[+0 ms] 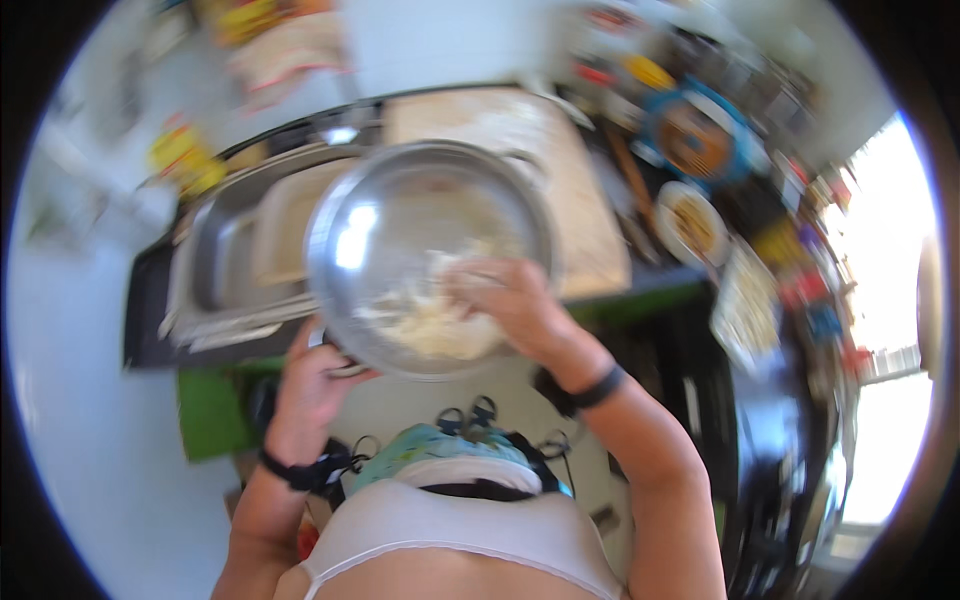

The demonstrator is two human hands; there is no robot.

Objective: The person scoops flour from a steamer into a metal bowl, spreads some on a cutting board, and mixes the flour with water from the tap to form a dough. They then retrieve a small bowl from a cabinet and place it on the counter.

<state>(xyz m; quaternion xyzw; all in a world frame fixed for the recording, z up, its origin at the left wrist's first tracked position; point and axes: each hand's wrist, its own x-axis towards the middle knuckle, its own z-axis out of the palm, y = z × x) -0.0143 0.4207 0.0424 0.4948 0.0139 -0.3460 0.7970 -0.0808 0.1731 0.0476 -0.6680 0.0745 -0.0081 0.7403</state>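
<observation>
A wide, shiny steel pan (420, 217) with loop handles is tilted above the counter's front edge. My left hand (319, 371) grips its near-left handle. Inside, pale flour (431, 326) lies heaped along the near side, partly clumped. My right hand (499, 296) reaches into the pan from the right, its curled fingers in the flour. Motion blur hides whether those fingers hold any of it. Behind the pan is a wooden board (592, 247) with white flour dusted over its far part.
At left, a pale tub (292, 225) sits in a steel sink (217, 262). A plate of yellowish food (690, 221), a blue basin (701, 135) and a tray of pale pieces (746, 307) stand at right. A yellow packet (186, 159) lies behind the sink.
</observation>
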